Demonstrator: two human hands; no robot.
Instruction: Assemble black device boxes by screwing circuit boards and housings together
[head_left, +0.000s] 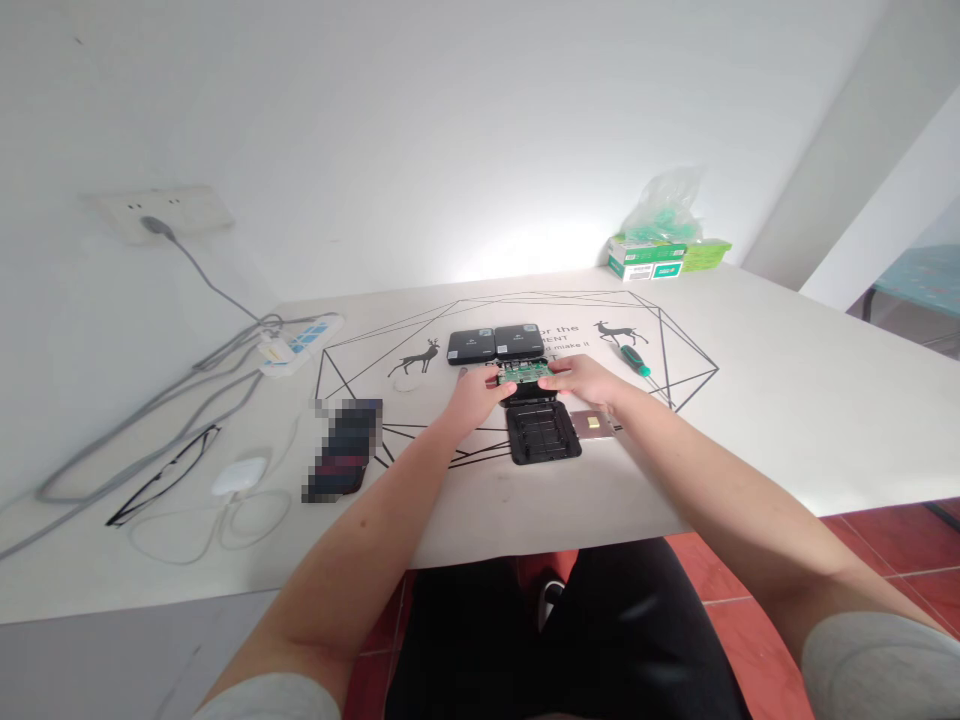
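Note:
A green circuit board (528, 374) is pinched at its two ends, tilted over a black plastic case half (529, 392). My left hand (480, 393) grips the board's left end, thumb in front. On the right end my right hand (579, 378) has its thumb and fingers closed. Nearer to me lies another black case half (544, 434), its ribbed inside facing up. Beside it, partly under my right wrist, is a flat metal plate (592, 425) with a small yellowish square on it. Behind my hands sit two closed black boxes, a left one (471, 346) and a right one (519, 340).
A green-handled screwdriver (634, 360) lies right of my hands. At the left are a blurred dark phone (343, 450), glasses (165, 475), a white charger (239, 476) with cable, and a power strip (300, 345). Boxes (646, 258) with a plastic bag stand at the back right.

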